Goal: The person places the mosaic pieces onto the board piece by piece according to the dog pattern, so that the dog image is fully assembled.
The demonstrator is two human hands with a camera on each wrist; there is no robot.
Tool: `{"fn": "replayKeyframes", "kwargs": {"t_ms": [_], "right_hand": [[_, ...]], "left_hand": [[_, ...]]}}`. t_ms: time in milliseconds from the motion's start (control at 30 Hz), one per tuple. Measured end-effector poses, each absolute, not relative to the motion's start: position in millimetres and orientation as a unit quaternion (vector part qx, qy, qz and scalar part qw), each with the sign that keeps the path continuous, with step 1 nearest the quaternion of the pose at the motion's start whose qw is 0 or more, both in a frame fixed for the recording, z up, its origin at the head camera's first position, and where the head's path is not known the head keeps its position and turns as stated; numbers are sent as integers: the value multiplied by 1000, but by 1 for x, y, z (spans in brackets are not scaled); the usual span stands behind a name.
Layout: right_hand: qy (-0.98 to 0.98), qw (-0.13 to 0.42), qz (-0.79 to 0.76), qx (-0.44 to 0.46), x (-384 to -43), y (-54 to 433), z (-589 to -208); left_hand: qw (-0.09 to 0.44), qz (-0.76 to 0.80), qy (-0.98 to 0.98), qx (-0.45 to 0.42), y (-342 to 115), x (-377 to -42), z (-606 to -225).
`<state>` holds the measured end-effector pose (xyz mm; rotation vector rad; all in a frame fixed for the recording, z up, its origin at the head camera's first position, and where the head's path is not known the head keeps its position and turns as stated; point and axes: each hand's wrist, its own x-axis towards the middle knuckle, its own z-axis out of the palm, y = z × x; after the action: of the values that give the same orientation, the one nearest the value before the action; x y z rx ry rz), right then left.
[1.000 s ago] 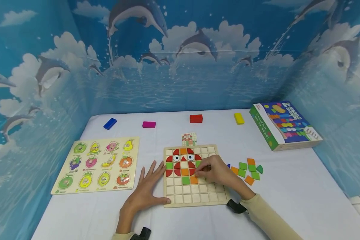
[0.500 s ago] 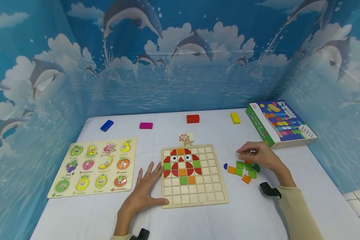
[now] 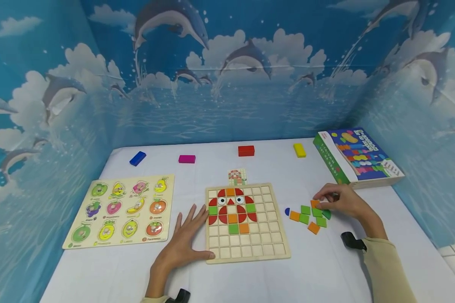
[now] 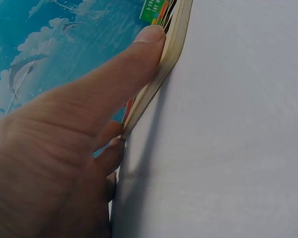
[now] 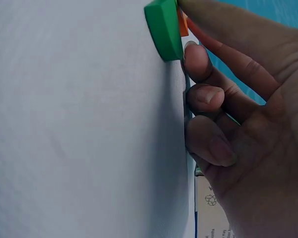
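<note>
A wooden grid board (image 3: 265, 252) lies in front of me, with red, green and orange pieces forming a face with two eyes in its upper left. My left hand (image 3: 183, 240) is spread along the board's left side, its thumb touching the lower left corner. In the left wrist view the thumb (image 4: 119, 69) lies against the board's edge. To the board's right, my right hand (image 3: 343, 202) pinches an orange square tile (image 3: 314, 203) between thumb and index finger, at a group of loose pieces. A green curved-edged piece (image 5: 164, 29) sits close by the thumb.
Green square tiles (image 3: 304, 219), more orange ones (image 3: 313, 228) and a blue piece (image 3: 287, 211) lie loose. A pattern card (image 3: 237, 176) stands behind the board. A fruit puzzle board (image 3: 136, 219) is at left, a game box (image 3: 360, 158) at right, and coloured blocks (image 3: 246, 150) behind.
My right hand has left the board and moved right to the loose pieces, then down onto the orange square tile. An orange tile stays on the board's lower row. My left hand keeps its place.
</note>
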<state>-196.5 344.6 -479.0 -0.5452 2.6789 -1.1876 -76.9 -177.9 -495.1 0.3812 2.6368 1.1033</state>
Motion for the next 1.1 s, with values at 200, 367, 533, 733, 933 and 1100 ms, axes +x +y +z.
{"fn": "replayKeyframes", "kwargs": {"t_ms": [200, 367, 533, 733, 933, 1100], "right_hand": [[907, 107, -379, -150, -196, 343, -474], [907, 109, -378, -149, -197, 343, -474], [912, 110, -367, -148, -197, 341, -474], [919, 110, -352, -142, -199, 337, -474], [924, 115, -342, -126, -200, 334, -472], [927, 127, -333, -118, -200, 333, -468]], "left_hand": [[126, 379, 907, 133, -175, -78, -495], [127, 376, 908, 134, -175, -77, -496], [122, 380, 906, 139, -174, -78, -497], [123, 379, 907, 139, -175, -77, -498], [121, 371, 911, 136, -176, -77, -498], [114, 377, 909, 139, -177, -76, -497]]}}
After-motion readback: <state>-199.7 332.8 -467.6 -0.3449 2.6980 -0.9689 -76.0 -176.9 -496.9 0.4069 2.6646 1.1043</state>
